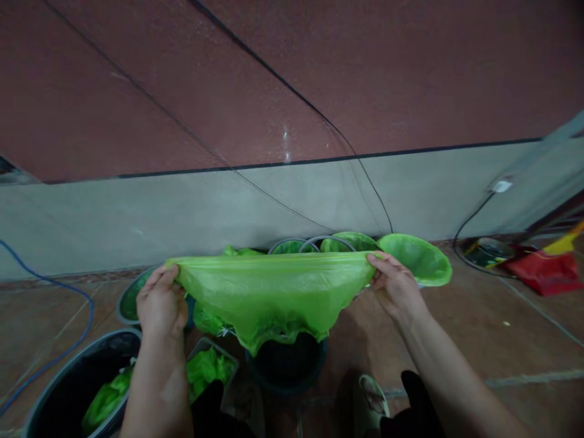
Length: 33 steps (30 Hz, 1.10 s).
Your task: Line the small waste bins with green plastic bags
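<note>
A green plastic bag [274,292] is stretched wide between my two hands, its top edge taut and its lower part hanging loose. My left hand [160,298] pinches the left end of that edge. At the other end, my right hand [393,281] grips the right corner with closed fingers. Beneath the bag stands a dark bucket [287,368], its far side hidden by the hanging plastic; whether the bag touches the rim, I cannot tell.
Green-lined bins, one a tilted bin [415,258], line the wall. At left are a large black tub [59,377] and a grey basket [214,365] with green bags. A blue hose [91,310] lies on the floor. A red dustpan [545,271] sits right.
</note>
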### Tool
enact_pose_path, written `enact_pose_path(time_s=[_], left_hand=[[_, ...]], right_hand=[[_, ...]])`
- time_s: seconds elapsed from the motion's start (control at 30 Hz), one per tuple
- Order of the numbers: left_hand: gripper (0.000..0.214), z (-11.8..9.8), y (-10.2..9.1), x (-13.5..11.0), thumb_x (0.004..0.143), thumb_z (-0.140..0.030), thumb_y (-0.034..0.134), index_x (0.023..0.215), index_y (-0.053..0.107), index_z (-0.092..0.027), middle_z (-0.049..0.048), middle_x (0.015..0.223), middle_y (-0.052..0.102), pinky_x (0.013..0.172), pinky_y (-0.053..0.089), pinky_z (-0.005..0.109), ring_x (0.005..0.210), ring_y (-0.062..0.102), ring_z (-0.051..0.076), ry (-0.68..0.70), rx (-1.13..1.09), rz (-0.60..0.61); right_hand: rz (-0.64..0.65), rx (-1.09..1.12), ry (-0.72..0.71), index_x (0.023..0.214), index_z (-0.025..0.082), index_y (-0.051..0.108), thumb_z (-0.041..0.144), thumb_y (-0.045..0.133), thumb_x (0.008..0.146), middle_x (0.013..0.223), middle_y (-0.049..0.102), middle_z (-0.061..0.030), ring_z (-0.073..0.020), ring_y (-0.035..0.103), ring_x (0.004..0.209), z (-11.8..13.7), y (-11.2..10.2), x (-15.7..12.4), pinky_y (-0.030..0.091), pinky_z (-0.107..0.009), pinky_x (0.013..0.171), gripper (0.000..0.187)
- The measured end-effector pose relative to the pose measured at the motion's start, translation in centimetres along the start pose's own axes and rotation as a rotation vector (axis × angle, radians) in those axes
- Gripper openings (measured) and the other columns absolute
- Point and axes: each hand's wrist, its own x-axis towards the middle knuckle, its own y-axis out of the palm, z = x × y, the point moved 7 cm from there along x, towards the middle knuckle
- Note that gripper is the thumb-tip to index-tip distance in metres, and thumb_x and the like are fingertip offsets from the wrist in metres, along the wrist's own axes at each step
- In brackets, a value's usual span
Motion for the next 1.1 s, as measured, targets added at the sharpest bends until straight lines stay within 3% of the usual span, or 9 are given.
enact_pose_path(time_s=[0.1, 0.23, 0.37, 0.43, 0.53, 0.63, 0.7, 0.87, 1.1], left_hand=[[0.01, 0.3, 0.2, -0.2, 0.065, -0.01, 0.066, 0.066, 0.057, -0.015, -0.0062, 0.057, 0.056, 0.048, 0.038, 0.017, 0.049, 0.048, 0.006, -0.09, -0.081, -0.044], [0.015, 0.5, 0.7, -0.1, 0.062, -0.016, 0.072, 0.068, 0.059, -0.014, -0.0062, 0.06, 0.058, 0.049, 0.037, 0.015, 0.05, 0.047, 0.005, -0.056, -0.084, 0.005], [0.021, 0.5, 2.3, -1.6, 0.061, -0.024, 0.075, 0.075, 0.062, -0.016, -0.0039, 0.069, 0.065, 0.063, 0.047, 0.019, 0.063, 0.058, 0.008, 0.021, -0.055, 0.106], [0.021, 0.9, 4.1, -3.4, 0.066, -0.029, 0.074, 0.081, 0.065, -0.017, -0.0032, 0.072, 0.067, 0.064, 0.047, 0.021, 0.064, 0.058, 0.009, 0.027, 0.037, 0.219], [0.024, 2.2, 7.7, -7.3, 0.078, -0.04, 0.066, 0.085, 0.067, -0.017, -0.0014, 0.072, 0.067, 0.062, 0.047, 0.023, 0.062, 0.057, 0.011, 0.057, 0.259, 0.491], [0.025, 3.7, 10.5, -11.3, 0.086, -0.041, 0.059, 0.089, 0.068, -0.018, 0.0004, 0.077, 0.068, 0.066, 0.048, 0.024, 0.07, 0.059, 0.013, 0.161, 0.428, 0.725], [0.023, 4.5, 11.7, -13.4, 0.089, -0.036, 0.056, 0.091, 0.069, -0.018, 0.0005, 0.08, 0.069, 0.071, 0.048, 0.024, 0.074, 0.061, 0.013, 0.229, 0.489, 0.827], [0.021, 5.3, 13.3, -16.1, 0.092, -0.026, 0.051, 0.096, 0.07, -0.019, 0.0021, 0.092, 0.072, 0.081, 0.048, 0.025, 0.085, 0.064, 0.015, 0.286, 0.527, 1.0], [0.021, 6.3, 13.6, -16.7, 0.091, -0.027, 0.051, 0.096, 0.069, -0.018, 0.0004, 0.083, 0.068, 0.072, 0.046, 0.024, 0.075, 0.06, 0.014, 0.257, 0.612, 1.035]], right_hand=[[-0.066, -0.015, -0.039, 0.067, 0.018, 0.064, 0.026, 0.089, 0.05, 0.063, 0.062, 0.0056, -0.0064, 0.054, 0.054, 0.1, -0.9, 0.3, 0.044, -0.017, 0.048, 0.031], [-0.203, -0.146, -0.075, 0.07, 0.019, 0.064, 0.032, 0.083, 0.056, 0.063, 0.059, 0.0047, -0.0085, 0.051, 0.053, -0.3, -3.0, 1.2, 0.042, -0.02, 0.045, 0.026], [-0.338, -0.521, -0.375, 0.082, 0.019, 0.066, 0.033, 0.076, 0.063, 0.078, 0.065, -0.0009, -0.0149, 0.058, 0.066, 1.6, -3.8, 0.9, 0.049, -0.03, 0.062, 0.025], [-0.276, -0.764, -0.617, 0.097, 0.019, 0.067, 0.037, 0.069, 0.073, 0.095, 0.068, -0.0061, -0.0207, 0.062, 0.081, 2.7, -1.6, -0.8, 0.051, -0.038, 0.076, 0.03], [0.054, -0.904, -0.783, 0.109, 0.02, 0.066, 0.041, 0.061, 0.085, 0.107, 0.067, -0.0092, -0.0246, 0.062, 0.099, 1.9, 3.2, -4.2, 0.049, -0.043, 0.089, 0.032], [0.482, -0.895, -0.679, 0.118, 0.025, 0.065, 0.039, 0.062, 0.088, 0.112, 0.067, -0.0081, -0.023, 0.062, 0.104, -0.9, 7.6, -7.3, 0.05, -0.038, 0.09, 0.033], [0.614, -0.89, -0.626, 0.119, 0.026, 0.065, 0.038, 0.066, 0.086, 0.115, 0.067, -0.0074, -0.0231, 0.061, 0.109, -2.3, 9.1, -8.5, 0.048, -0.038, 0.095, 0.035], [0.57, -0.755, -0.471, 0.112, 0.028, 0.07, 0.038, 0.069, 0.084, 0.106, 0.07, -0.0044, -0.0213, 0.064, 0.1, -3.8, 8.5, -7.5, 0.048, -0.036, 0.092, 0.029], [0.441, -0.631, -0.42, 0.084, 0.024, 0.073, 0.04, 0.068, 0.084, 0.09, 0.072, -0.0031, -0.0197, 0.064, 0.086, -3.1, 7.7, -6.2, 0.048, -0.032, 0.081, 0.016]])
